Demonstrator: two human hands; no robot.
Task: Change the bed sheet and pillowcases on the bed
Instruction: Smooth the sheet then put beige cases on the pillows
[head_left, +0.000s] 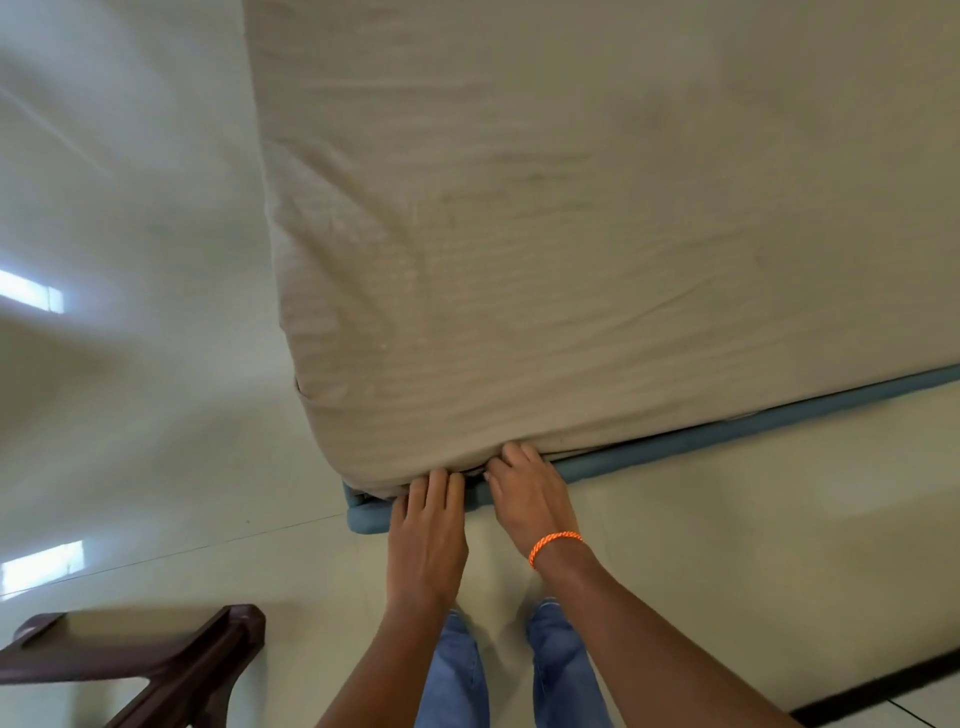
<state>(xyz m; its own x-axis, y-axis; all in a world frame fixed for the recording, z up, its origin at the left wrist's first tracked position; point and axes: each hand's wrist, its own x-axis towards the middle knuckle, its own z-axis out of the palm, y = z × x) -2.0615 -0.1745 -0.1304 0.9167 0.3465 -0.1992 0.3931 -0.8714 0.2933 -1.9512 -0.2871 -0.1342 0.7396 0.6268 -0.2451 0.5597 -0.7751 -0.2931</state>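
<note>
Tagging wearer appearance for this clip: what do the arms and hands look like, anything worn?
Both forearms are bare, no sleeves in view, no gloves. The right hand has a twisted orange cord bracelet at the wrist. The left hand shows no band, watch or ring. Below them, blue jeans cover both legs.

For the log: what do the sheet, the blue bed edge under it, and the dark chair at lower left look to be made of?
Sheet: woven fabric, beige, matte, with faint stripes; it creases and wrinkles softly.
Bed edge: looks like blue cloth upholstery, rounded and dull; what lies beneath cannot be told.
Chair: probably moulded plastic, dark brown with a slight sheen and smooth rounded edges; lacquered wood is possible.
</note>
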